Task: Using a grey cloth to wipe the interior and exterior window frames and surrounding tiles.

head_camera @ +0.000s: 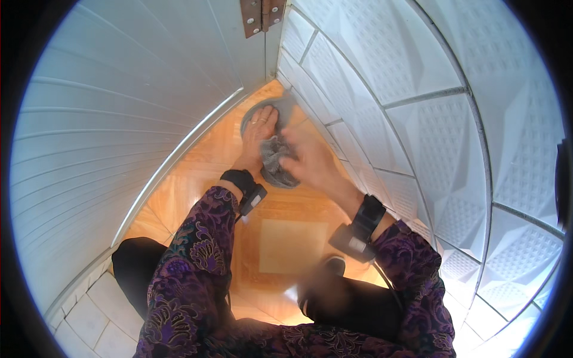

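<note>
A grey cloth [278,166] lies on the wood-look floor in a narrow corner, its near part bunched up. A flatter, rounded grey part [249,117] is at the far end; whether both are one piece I cannot tell. My left hand [262,126] rests on the far grey part, fingers extended close together and a ring on one of them. The left thumb is hidden. Over the right side of the bunched cloth, my right hand [311,156] is blurred, its thumb and fingers spread apart. Contact between the right hand and the cloth is unclear.
A white ribbed door panel [147,98] slopes along the left, with a hinge [264,17] at the top. Textured white wall tiles [429,147] close in on the right. My bent legs [358,304] are below. Black straps [369,215] with small devices and cables circle both wrists.
</note>
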Motion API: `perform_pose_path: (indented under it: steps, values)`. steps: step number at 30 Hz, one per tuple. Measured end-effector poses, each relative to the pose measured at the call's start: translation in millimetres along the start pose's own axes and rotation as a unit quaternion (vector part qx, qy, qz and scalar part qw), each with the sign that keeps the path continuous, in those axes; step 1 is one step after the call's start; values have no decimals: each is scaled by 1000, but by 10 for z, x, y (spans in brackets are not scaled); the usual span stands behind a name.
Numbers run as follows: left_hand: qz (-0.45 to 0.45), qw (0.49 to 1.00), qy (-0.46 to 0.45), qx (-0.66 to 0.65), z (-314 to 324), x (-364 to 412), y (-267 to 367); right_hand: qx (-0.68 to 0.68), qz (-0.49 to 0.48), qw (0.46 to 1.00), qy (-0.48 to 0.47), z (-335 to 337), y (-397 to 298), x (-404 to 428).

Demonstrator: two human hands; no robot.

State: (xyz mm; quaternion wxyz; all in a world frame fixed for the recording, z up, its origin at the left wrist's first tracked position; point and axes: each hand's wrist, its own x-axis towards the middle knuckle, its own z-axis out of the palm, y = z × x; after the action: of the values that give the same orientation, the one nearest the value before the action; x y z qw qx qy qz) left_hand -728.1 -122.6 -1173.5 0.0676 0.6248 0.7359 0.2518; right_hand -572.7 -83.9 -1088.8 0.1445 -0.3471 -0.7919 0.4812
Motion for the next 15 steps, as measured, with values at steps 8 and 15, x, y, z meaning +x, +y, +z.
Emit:
perform_pose_path:
  steps: [8,15]
  values:
    - [-51,995,66,59,-58,-283,-58,108,32,986,122,165,190,1053]
    - [-56,995,74,39,-91,-348,-141,17,98,954,282,462,-92,1409]
